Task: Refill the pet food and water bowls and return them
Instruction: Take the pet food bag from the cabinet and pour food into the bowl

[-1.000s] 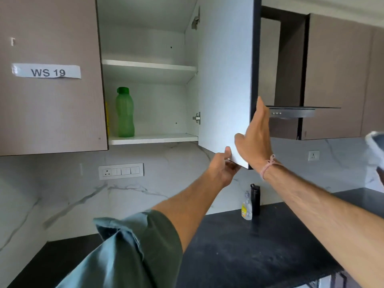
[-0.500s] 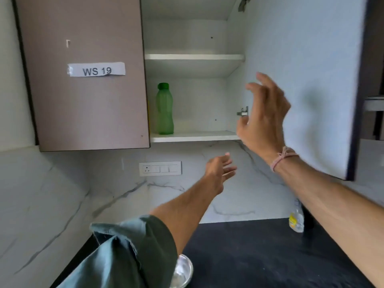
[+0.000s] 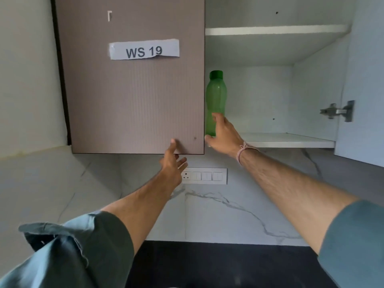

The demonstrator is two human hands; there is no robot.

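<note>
Door (image 3: pixel 365 80) released, our right hand (image 3: pixel 223 136) nears the green bottle (image 3: pixel 215 96) at one o'clock — likely the water — left hand (image 3: pixel 173 163) likewise spread, empty.

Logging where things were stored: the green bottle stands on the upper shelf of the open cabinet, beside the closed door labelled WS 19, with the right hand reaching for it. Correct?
Not quite: in the head view the green bottle stands on the lower shelf, not the upper shelf. The rest holds: it is beside the closed WS 19 door, with the right hand reaching for it.
</note>
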